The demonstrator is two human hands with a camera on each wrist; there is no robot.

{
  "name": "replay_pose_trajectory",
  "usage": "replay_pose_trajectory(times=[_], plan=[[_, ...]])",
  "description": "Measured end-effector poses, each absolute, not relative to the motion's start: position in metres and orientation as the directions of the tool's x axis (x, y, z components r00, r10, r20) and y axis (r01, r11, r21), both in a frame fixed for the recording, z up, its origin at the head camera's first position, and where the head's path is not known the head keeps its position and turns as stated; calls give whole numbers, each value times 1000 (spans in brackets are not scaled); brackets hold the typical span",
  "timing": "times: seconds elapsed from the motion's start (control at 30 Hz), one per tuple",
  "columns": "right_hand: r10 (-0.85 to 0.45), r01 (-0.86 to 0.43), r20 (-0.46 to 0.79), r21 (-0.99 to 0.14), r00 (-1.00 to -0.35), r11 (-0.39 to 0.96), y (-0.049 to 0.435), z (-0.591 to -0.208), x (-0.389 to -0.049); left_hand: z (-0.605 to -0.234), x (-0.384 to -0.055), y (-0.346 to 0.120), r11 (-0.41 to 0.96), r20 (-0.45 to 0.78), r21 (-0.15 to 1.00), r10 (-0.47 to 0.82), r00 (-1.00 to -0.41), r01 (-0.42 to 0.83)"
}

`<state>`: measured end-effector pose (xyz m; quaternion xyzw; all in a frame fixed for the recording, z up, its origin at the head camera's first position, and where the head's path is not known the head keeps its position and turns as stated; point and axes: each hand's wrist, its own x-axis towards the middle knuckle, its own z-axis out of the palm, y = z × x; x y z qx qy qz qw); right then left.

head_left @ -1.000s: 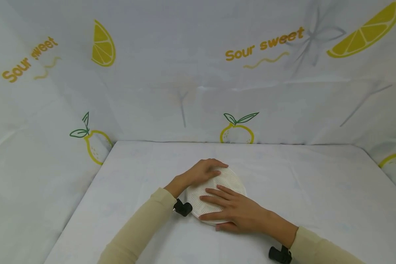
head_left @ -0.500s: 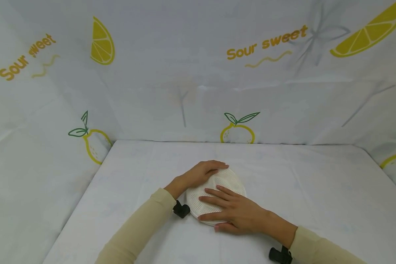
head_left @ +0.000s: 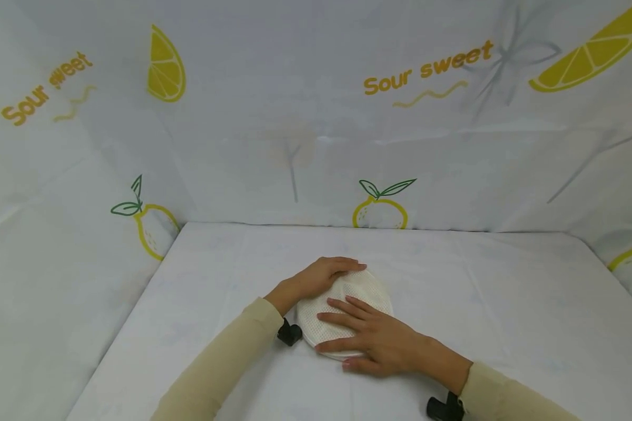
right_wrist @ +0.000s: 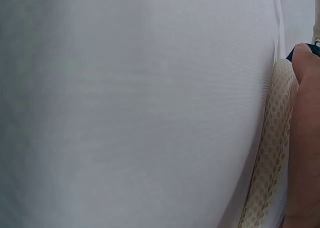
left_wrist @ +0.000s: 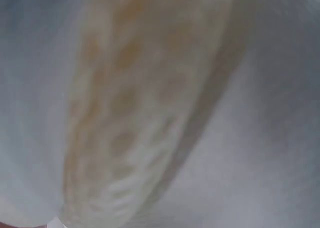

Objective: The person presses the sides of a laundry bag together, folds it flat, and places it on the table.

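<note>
A round, off-white mesh pad [head_left: 318,318] lies on the white-covered table between the two hands. My left hand [head_left: 321,278] rests along its far left edge, fingers close together and reaching toward the far rim. Spread fingers of my right hand [head_left: 381,342] lie flat across the near right part of the pad, with the thumb at the near rim. In the left wrist view, the pad's thick honeycomb side [left_wrist: 125,112] appears close and blurred. The right wrist view has that side [right_wrist: 270,143] beside part of a hand [right_wrist: 306,138]. Both palms hide parts of the pad.
White cloth covers the table [head_left: 505,304]. Behind it hangs a white backdrop [head_left: 242,175] printed with lemons and lettering. A small black wrist camera [head_left: 289,333] sits under the left wrist, and another camera [head_left: 445,407] under the right.
My left hand's fingers have drawn together along the far edge, and its thumb has slipped from view. My right hand and the pad stay almost in place.
</note>
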<state>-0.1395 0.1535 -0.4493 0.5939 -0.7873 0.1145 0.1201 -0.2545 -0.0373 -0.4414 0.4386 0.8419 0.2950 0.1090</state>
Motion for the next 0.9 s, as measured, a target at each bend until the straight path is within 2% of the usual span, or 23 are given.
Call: replay_pose_trajectory(times=[0.23, 0.4, 0.53, 0.63, 0.73, 0.9], plan=[[-898, -959, 339, -66, -280, 275, 156, -449, -146, -436, -262, -33, 453, 27, 582, 820, -572, 676], [-902, -962, 334, -62, -272, 266, 156, -444, -144, -433, -260, -34, 500, -11, 531, 811, -585, 684], [-903, -965, 344, -37, -258, 261, 158, -431, -141, -423, -257, -36, 510, 38, 469, 804, -594, 721], [-897, -961, 352, -29, -268, 276, 160, -417, -139, -413, -257, -42, 488, 144, 381, 807, -572, 785], [-884, -947, 351, -25, -309, 321, 168, -402, -138, -402, -252, -55, 495, 224, 244, 808, -545, 834], [-828, -900, 388, -6, -404, 436, 199, -382, -137, -390, -235, -93, 575, 240, 42, 788, -567, 817]])
